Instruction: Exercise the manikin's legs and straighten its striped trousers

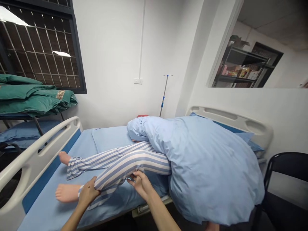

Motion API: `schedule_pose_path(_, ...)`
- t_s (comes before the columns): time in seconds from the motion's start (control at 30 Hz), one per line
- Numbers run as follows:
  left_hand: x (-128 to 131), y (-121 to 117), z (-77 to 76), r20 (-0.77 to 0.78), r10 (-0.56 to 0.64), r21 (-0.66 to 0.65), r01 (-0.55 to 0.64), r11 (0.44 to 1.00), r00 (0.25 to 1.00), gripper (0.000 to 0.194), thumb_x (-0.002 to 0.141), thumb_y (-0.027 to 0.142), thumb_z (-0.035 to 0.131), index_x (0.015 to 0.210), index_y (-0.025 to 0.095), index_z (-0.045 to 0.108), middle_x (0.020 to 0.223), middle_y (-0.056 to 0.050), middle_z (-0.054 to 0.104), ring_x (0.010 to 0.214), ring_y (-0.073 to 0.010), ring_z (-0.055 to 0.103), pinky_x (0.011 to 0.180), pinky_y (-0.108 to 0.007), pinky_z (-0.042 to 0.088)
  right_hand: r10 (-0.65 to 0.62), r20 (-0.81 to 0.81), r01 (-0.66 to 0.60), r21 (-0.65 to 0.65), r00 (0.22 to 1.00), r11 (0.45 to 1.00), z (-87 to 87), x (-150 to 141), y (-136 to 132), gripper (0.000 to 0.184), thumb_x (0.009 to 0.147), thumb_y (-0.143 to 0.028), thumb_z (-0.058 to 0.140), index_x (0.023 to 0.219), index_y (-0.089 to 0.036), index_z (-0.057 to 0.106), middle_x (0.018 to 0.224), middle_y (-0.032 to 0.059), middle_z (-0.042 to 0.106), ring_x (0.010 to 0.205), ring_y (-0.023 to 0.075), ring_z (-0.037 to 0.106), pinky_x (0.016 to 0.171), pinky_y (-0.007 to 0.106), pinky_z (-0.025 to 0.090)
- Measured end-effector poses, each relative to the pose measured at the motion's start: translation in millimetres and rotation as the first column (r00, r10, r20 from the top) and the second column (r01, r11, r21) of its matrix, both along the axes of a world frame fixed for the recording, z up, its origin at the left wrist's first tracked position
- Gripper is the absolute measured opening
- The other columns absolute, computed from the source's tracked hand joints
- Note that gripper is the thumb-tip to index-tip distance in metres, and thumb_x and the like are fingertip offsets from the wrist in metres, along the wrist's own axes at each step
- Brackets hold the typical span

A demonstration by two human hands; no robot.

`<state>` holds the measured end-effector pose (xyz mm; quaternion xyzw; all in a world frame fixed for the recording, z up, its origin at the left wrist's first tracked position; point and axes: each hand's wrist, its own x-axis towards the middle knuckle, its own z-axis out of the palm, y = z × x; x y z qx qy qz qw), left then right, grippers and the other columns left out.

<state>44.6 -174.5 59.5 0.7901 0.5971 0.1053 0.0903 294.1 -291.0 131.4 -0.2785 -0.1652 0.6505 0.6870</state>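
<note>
A pair of legs in blue-and-white striped pajama trousers (pixel 144 157) lies on the bed, with smooth, manikin-like bare feet. The near leg is slightly bent at the knee. Its foot (pixel 67 192) points left, and the far foot (pixel 64 158) lies near the footboard. My left hand (pixel 89 192) is closed around the near lower leg, just above the ankle. Below the bent knee is my right hand (pixel 141 183), fingers apart, its fingertips against the trouser cloth. A light blue quilt (pixel 204 160) covers the upper body and hides it.
The bed has a footboard (pixel 31 160) at left and a headboard (pixel 231 118) at right. Behind it stands an IV pole (pixel 164 96). A black chair (pixel 286 186) is at right, and green folded bedding (pixel 36 96) lies at left. The quilt hangs over the near edge.
</note>
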Motion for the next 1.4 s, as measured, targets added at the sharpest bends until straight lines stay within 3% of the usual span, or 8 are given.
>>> schedule_pose_path(0.07,4.4,-2.8,-13.4,0.015,0.013,0.002,-0.013,1.0,1.0,0.038,0.064,0.021,0.048,0.102,0.02,0.047,0.096,-0.006,0.065,0.094,-0.0223,0.059,0.076,-0.028,0.039,-0.004,0.028,0.005,-0.019,1.0,1.0,-0.9,-0.9,-0.1,0.011,0.059,-0.013,0.065,0.067,-0.016,0.058,0.077,0.0012,0.062,0.082,0.0166,0.054,0.08,0.036,0.044)
schedule_pose_path(0.17,3.2,-2.6,-17.1,-0.008,-0.018,0.021,0.018,1.0,1.0,0.027,0.067,0.022,0.046,0.094,0.022,0.048,0.088,-0.003,0.065,0.09,-0.0215,0.059,0.072,-0.027,0.038,-0.008,0.046,0.009,-0.023,0.999,1.0,-2.8,-2.8,0.5,0.013,0.058,-0.012,0.066,0.069,-0.016,0.059,0.079,0.0019,0.063,0.082,0.0165,0.054,0.079,0.035,0.044)
schedule_pose_path(0.4,-14.9,1.7,3.0,-0.074,-0.077,0.055,0.081,0.995,0.994,0.038,0.068,0.024,0.043,0.105,0.021,0.05,0.101,-0.005,0.065,0.095,-0.0246,0.058,0.075,-0.031,0.038,-0.006,0.022,0.006,-0.013,1.0,1.0,-6.3,-7.7,1.5,0.013,0.059,-0.015,0.069,0.067,-0.015,0.059,0.079,0.0038,0.063,0.085,0.0196,0.056,0.081,0.038,0.044)
schedule_pose_path(0.57,-46.5,8.6,17.7,-0.151,-0.125,0.149,0.148,0.978,0.981,0.049,0.065,0.023,0.045,0.113,0.02,0.052,0.111,-0.008,0.064,0.103,-0.0267,0.056,0.084,-0.035,0.039,-0.031,-0.094,0.026,-0.053,0.995,0.998,-13.1,-22.2,2.7,0.026,0.062,-0.026,0.074,0.082,-0.02,0.06,0.088,0.0018,0.065,0.088,0.02,0.057,0.084,0.04,0.044)
schedule_pose_path(0.73,-81.5,15.5,29.1,-0.24,-0.138,0.253,0.199,0.947,0.961,0.052,0.063,0.018,0.045,0.114,0.017,0.056,0.117,-0.01,0.062,0.109,-0.0262,0.053,0.089,-0.037,0.037,-0.044,-0.201,0.008,-0.174,0.979,0.985,-32.0,-46.2,8.3,0.038,0.061,-0.038,0.075,0.092,-0.021,0.058,0.091,0.0015,0.064,0.087,0.0205,0.059,0.084,0.039,0.046)
schedule_pose_path(0.87,-98.2,11.4,35.2,-0.317,-0.132,0.26,0.219,0.94,0.939,0.053,0.062,0.014,0.043,0.113,0.017,0.057,0.117,-0.01,0.061,0.11,-0.0268,0.05,0.087,-0.038,0.036,-0.054,-0.24,-0.007,-0.247,0.969,0.969,-51.6,-63.8,13.3,0.046,0.062,-0.047,0.072,0.099,-0.023,0.057,0.093,0.0021,0.064,0.088,0.0215,0.059,0.081,0.038,0.047)
schedule_pose_path(1.2,-110.6,4.6,33.2,-0.38,-0.122,0.199,0.21,0.957,0.917,0.05,0.064,0.008,0.043,0.111,0.018,0.056,0.11,-0.01,0.061,0.104,-0.0278,0.049,0.085,-0.039,0.032,-0.069,-0.088,0.03,-0.386,0.994,0.922,-90.7,-88.6,30.7,0.044,0.061,-0.055,0.068,0.093,-0.026,0.058,0.088,0.0009,0.066,0.08,0.0177,0.061,0.071,0.031,0.049)
schedule_pose_path(1.4,-115.4,14.4,24.6,-0.413,-0.143,0.189,0.238,0.953,0.9,0.052,0.063,0.006,0.043,0.113,0.017,0.056,0.109,-0.01,0.06,0.104,-0.0274,0.048,0.085,-0.038,0.032,-0.08,-0.167,-0.001,-0.435,0.983,0.9,-102.6,-95.2,39.7,0.044,0.058,-0.051,0.072,0.092,-0.027,0.058,0.086,-0.0011,0.065,0.078,0.0152,0.06,0.07,0.028,0.048)
